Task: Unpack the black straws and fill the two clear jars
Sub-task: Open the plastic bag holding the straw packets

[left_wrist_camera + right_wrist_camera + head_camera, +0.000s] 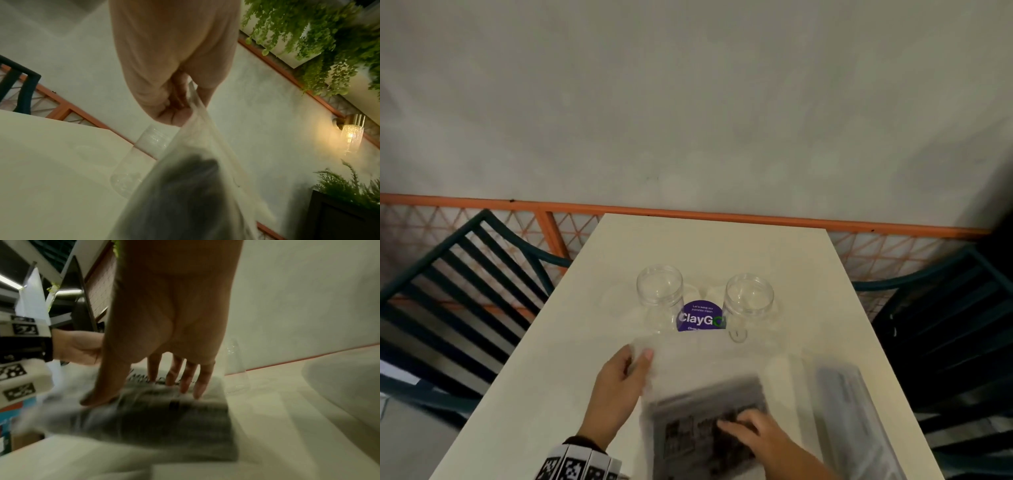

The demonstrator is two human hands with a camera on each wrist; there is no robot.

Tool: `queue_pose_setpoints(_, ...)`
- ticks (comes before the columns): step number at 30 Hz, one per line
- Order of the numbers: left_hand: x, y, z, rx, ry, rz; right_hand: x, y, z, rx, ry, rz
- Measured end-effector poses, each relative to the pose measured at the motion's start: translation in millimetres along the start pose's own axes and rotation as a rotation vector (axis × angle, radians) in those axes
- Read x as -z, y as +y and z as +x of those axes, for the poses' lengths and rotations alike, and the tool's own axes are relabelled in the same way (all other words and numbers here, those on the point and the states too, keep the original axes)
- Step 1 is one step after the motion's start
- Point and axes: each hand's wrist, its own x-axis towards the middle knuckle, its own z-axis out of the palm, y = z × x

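Two clear jars stand open-mouthed mid-table, one on the left (659,287) and one on the right (749,298). In front of them lies a clear plastic bag of black straws (705,421), blurred by motion. My left hand (638,356) pinches the bag's far top edge between thumb and fingers; the left wrist view shows the film (197,178) stretched from that pinch (185,107), with the left jar (144,154) behind it. My right hand (732,423) lies on the straw bundle, its fingers (185,382) straight and spread over the pack (164,421).
A purple round sticker (700,318) sits on the white table (551,377) between the jars. A second blurred clear pack (849,411) lies at the right front. Dark slatted chairs flank the table, left (458,291) and right (945,325). A grey wall stands behind.
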Motion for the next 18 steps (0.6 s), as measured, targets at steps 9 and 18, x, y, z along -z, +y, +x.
queue_pose_setpoints(9, 11, 17, 2, -0.067, -0.173, 0.048, 33, -46, 49, -0.152, 0.616, 0.026)
queue_pose_setpoints(18, 46, 13, -2, -0.056, -0.400, 0.046, 63, -46, 72, -0.103, 0.623, -0.060)
